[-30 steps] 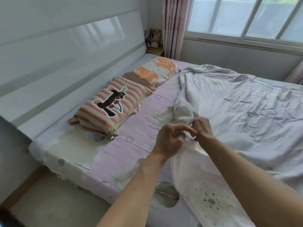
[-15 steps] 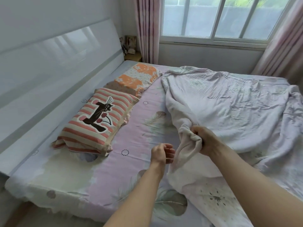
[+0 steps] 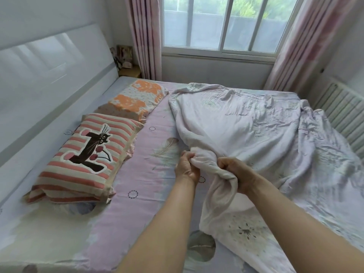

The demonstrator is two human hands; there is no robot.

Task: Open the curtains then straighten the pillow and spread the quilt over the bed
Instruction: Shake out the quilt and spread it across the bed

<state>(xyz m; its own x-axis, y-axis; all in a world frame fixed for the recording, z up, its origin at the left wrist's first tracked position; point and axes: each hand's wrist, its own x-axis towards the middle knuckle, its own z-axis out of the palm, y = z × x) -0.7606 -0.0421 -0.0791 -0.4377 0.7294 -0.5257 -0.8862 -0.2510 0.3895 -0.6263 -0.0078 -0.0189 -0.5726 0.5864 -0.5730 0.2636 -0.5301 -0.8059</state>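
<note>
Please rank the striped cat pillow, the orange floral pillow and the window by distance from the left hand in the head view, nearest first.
From the left hand:
1. Striped cat pillow, to its left.
2. Orange floral pillow, farther up, by the headboard.
3. Window, on the far wall.

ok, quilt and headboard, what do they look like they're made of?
Quilt: thin, soft pale woven fabric, maybe cotton; it creases finely and bunches in both hands. Headboard: hard, glossy white panel, lacquered board or plastic by the look; it mirrors the window.
</note>
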